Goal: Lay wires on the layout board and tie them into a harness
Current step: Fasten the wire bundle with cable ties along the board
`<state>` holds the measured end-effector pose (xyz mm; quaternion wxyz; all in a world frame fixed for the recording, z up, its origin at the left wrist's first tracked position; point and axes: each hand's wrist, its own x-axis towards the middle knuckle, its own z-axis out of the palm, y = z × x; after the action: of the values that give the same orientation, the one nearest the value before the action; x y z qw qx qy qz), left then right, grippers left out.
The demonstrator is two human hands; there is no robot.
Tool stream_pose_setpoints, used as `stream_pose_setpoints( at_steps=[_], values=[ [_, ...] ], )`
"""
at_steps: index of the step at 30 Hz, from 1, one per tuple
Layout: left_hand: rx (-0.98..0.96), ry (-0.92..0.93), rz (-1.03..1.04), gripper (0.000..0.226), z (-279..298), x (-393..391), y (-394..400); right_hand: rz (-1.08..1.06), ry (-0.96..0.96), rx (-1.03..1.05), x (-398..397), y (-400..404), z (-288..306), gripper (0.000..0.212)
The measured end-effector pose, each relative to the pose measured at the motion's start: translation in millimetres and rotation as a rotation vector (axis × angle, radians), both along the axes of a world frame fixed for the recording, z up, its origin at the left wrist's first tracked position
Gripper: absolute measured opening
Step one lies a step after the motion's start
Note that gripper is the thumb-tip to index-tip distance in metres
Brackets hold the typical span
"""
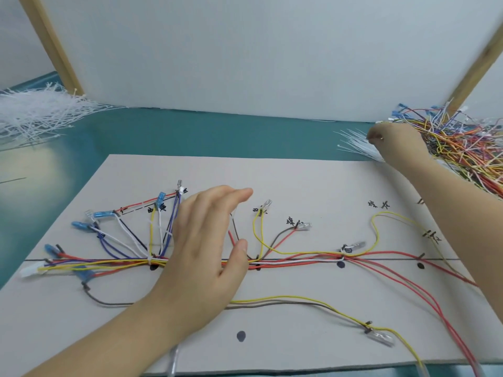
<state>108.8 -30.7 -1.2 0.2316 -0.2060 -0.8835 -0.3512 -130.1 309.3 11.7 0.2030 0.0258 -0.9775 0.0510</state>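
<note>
My left hand (202, 242) rests flat and open on the wires (294, 258) while my right hand (392, 141), its grip unclear, reaches the ties (356, 142) far right.

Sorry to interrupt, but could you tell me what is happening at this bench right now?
A person is building a wire harness on a layout board. The left hand rests open on the wire bundle along the board's main line. The right hand reaches to the white cable ties beside the loose wire pile; its fingers are hidden.
</note>
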Motion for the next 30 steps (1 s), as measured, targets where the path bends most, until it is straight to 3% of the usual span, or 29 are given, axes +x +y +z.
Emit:
stream_pose_setpoints(
  at_steps=[4, 6, 9, 11, 14, 16, 20, 26, 30],
  values=[
    [0.034, 0.011, 0.021, 0.047, 1.2, 0.2, -1.3, 0.093, 0.101, -0.145, 21.2, -20.4, 18.3, 0.018],
    [0.014, 0.034, 0.026, 0.048, 1.6, -0.2, -2.2, 0.199, 0.117, -0.443, 39.7, -48.2, 36.1, 0.016],
    [-0.015, 0.046, 0.03, 0.047, 2.6, -0.2, -2.4, 0.478, -0.024, -1.134, 90.4, -100.2, 64.8, 0.036],
    [-0.012, 0.039, 0.036, 0.046, 3.2, 0.8, -2.0, 0.67, -0.16, -1.313, 126.9, -123.5, 73.3, 0.036],
    [-0.044, 0.057, 0.055, 0.043, 4.3, 2.0, -3.6, 0.787, -0.296, -1.28, 163.2, -145.2, 69.9, 0.02],
    [-0.172, 0.094, 0.084, 0.039, 5.0, 1.4, -4.9, 0.781, -0.356, -1.262, 174.6, -151.8, 58.5, 0.008],
    [-0.383, 0.08, 0.063, 0.026, 2.5, -0.6, -3.0, 0.698, -0.459, -1.284, 181.7, -155.2, 32.3, 0.01],
    [-0.347, 0.016, -0.007, 0.011, 2.3, -3.2, -7.9, 0.609, -0.47, -1.306, 180.6, -156.8, 15.1, 0.016],
    [-0.331, -0.074, -0.022, 0.013, 2.6, -3.5, -8.1, 0.617, -0.484, -1.273, 179.8, -160.0, 11.9, 0.016]
  ],
)
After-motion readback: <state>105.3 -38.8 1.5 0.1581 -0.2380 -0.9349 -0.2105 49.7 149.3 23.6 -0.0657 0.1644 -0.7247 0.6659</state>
